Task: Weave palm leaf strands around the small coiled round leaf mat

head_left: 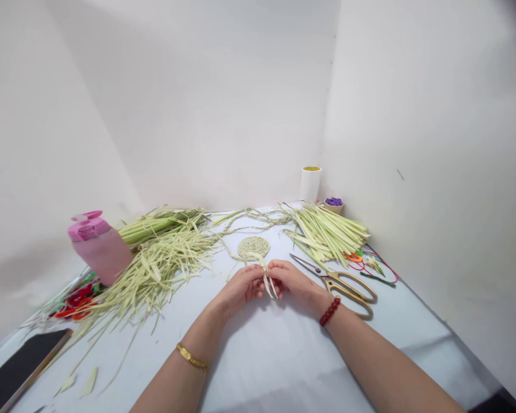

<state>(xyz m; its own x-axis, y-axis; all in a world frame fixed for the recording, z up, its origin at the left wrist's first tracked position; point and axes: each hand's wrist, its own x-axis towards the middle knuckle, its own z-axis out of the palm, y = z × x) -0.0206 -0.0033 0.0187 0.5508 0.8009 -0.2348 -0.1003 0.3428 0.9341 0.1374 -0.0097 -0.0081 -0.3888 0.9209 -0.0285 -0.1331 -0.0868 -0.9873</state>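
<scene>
Close together over the middle of the table, my left hand [246,285] and my right hand [290,281] pinch pale straw strips [269,285] between thumbs and fingers. Two loose strip ends hang down between the hands. Just beyond them lies a round coiled mat [253,248] of braided straw, and a strip runs from its near edge toward my fingers. A long straw braid [236,230] trails from near the mat to the back of the table. Large scissors [348,289] with gold handles rest at the right, close to my right wrist.
Loose straw strips [163,258] are heaped at left, beside a pink bottle [101,249]. A bundle of stalks [329,229] lies back right, near a white cylinder [311,184] and a small bowl with purple pieces [334,205]. A dark flat object [21,367] occupies the front left.
</scene>
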